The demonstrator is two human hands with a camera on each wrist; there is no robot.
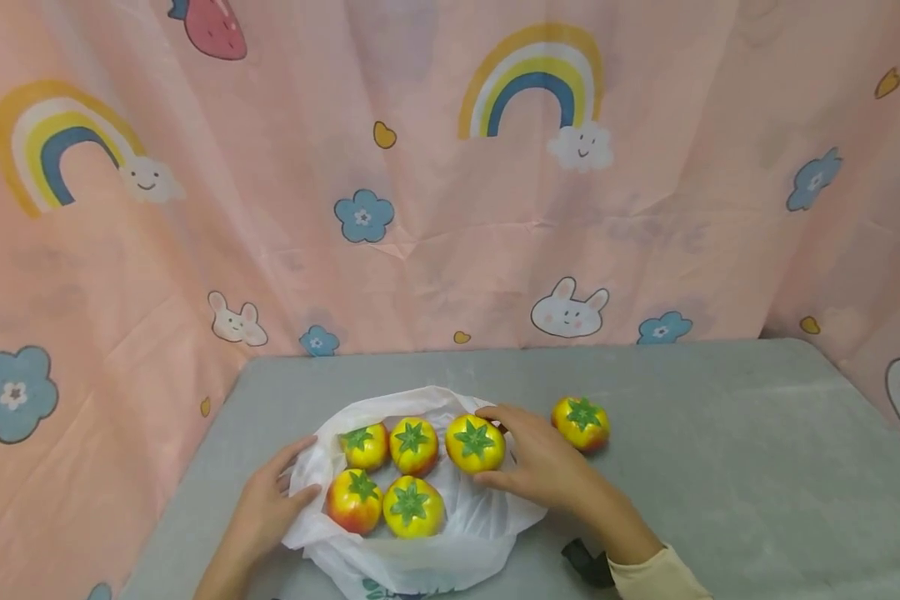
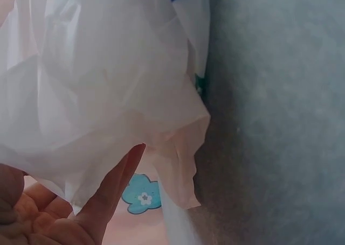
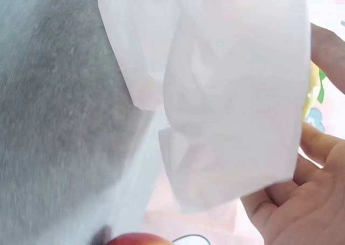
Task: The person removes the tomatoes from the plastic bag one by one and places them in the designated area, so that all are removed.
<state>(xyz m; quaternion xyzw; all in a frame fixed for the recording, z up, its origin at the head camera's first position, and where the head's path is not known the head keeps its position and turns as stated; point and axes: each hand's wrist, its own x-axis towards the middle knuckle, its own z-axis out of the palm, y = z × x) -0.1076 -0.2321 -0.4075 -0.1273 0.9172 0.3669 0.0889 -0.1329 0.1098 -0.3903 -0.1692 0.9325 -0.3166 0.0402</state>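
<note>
A white plastic bag lies spread on the table with its mouth facing up. Several toy persimmons, yellow-red with green star-shaped tops, sit inside it. At the bag's right side my right hand grips one persimmon between thumb and fingers, over the bag's mouth. On the opposite side my left hand holds the bag's rim, fingertips and thumb on the plastic. The left wrist view shows the bag draped over the left fingers. Another persimmon rests on the table just beyond my right hand.
The grey table extends to the right of the bag. A pink curtain printed with rainbows, flowers and rabbits hangs behind and at the sides. A small black object shows beside my right forearm.
</note>
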